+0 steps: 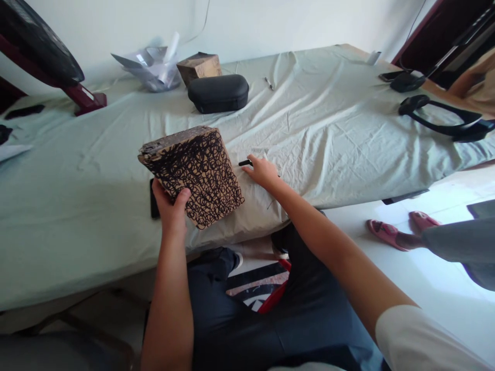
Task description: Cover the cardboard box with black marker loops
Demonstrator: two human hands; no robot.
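Note:
My left hand grips the lower corner of a brown cardboard box covered in black scribbles, holding it tilted above the pale green cloth on the table. My right hand rests on the cloth just right of the box, fingers curled over a black marker whose end sticks out to the left. A dark flat object, perhaps a phone, lies partly hidden behind my left hand.
A black hard case, a plain cardboard box and crumpled plastic lie at the back. A fan stands far left. A black headset lies at the right. Another person's feet in pink sandals are on the floor.

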